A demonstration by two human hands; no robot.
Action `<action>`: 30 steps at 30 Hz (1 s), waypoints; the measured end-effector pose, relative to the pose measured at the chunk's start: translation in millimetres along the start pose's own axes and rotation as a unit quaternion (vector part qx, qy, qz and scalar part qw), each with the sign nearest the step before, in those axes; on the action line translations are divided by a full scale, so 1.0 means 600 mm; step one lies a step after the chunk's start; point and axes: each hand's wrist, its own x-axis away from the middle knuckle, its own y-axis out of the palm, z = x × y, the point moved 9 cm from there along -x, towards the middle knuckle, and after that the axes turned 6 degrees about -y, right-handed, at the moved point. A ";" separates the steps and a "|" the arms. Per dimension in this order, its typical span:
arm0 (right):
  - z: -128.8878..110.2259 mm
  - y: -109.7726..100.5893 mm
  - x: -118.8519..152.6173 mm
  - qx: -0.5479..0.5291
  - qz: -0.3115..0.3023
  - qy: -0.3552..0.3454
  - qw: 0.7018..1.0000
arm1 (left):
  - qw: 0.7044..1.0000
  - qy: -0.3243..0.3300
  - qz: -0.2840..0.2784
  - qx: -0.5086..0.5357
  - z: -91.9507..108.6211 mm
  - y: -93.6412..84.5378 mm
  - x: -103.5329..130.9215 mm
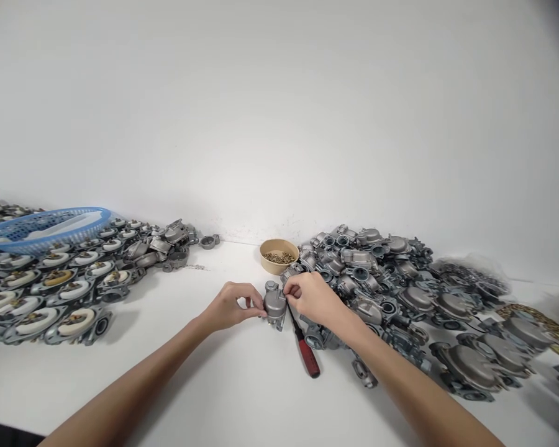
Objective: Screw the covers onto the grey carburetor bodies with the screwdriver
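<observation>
Your L hand (235, 305) has thumb & forefinger closed on the lower L edge of a grey metal part (274, 304), w/ a gap showing btwn thumb & finger behind the tips. The part is upright on the white table (242, 385), approx. centre, btwn your hands. Your R hand (310, 297) is at the part's upper R side, fingertips pinched tog.; can't tell if sth. small is btwn them.

Red-handled screwdriver (308, 357) lies just R of the part, handle twd. you, shaft running up nr. your R hand. Tan bowl (266, 263) w/ small brass-coloured pcs. (279, 257) is behind the part, nr. the wall (279, 124).

Big pile of metal castings (361, 261) on the R, reaching from by the bowl to the R side; clear plastic bag (475, 273) at its far R. On the L, rows of castings w/ mostly white rings (74, 289), a blue basket (97, 217) behind them, plus a smaller casting heap (158, 248) nr. the wall.
</observation>
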 end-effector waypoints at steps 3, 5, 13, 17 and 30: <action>0.003 0.003 -0.001 -0.001 0.000 -0.001 1.000 | 1.000 0.002 -0.004 0.006 0.002 0.000 -0.001; 0.005 0.005 -0.002 -0.002 0.000 -0.003 1.000 | 1.000 0.002 -0.009 0.006 0.004 0.001 -0.003; 0.011 0.008 -0.004 -0.003 0.000 0.003 1.000 | 1.000 -0.001 -0.021 -0.003 0.005 0.004 -0.004; 0.011 0.008 -0.003 -0.007 -0.013 0.011 1.000 | 0.999 0.015 -0.030 -0.015 0.009 0.006 -0.004; -0.015 -0.014 0.021 0.018 -0.081 0.036 0.996 | 0.985 -0.153 0.001 -0.075 -0.034 0.052 0.015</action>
